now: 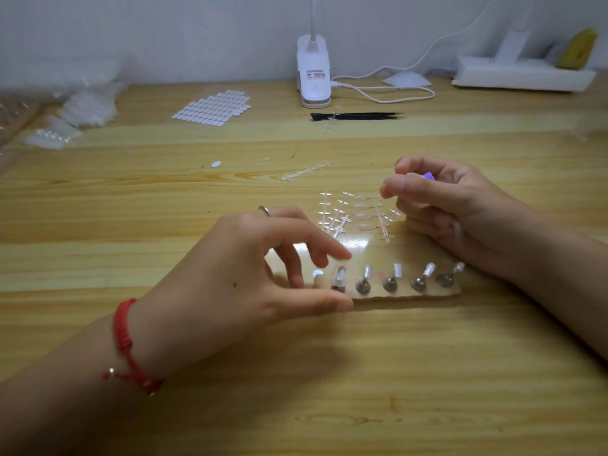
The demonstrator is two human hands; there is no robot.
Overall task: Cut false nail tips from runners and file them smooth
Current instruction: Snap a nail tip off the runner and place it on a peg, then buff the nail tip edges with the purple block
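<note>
Head view: hands over a cardboard strip (414,255).
Left hand (260,268) pinches the leftmost nail stand (339,278) at its near edge; right hand (457,209) pinches a nail-tip runner (379,214) past its far edge.

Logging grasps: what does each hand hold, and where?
Right hand pinches the nail-tip runner by its upper end. Left hand pinches the leftmost stand between top and base.

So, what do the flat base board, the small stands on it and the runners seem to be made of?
Base board: looks like brown cardboard, matte with a rough edge. One patch shines, so it is perhaps partly coated.
Stands: probably metal, grey and polished, with bright glints.
Runners: clear plastic, glossy. The wood grain of the table shows through them.
</note>
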